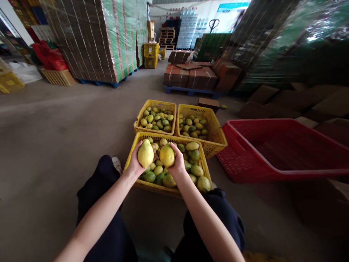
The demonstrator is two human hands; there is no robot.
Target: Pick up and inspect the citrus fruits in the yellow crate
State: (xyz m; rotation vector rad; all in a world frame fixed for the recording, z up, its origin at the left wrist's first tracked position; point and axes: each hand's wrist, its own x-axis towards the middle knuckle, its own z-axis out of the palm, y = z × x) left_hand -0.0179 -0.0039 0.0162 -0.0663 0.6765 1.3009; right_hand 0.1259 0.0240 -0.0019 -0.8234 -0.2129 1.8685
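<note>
Big red crate out at three o'clock!
Near yellow crate central, full of loose fruit; second crate at eleven, third crate at one. Over the near one, left hand and right hand, fingers wrapped round a pear-shaped fruit and a rounder fruit respectively, just apart!

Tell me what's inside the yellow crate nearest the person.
The crate holds green and yellowish fruits. The left hand, gripping one yellow fruit, and the right hand, gripping another fruit, block part of the pile; whatever lies beneath the top fruits is covered.
</note>
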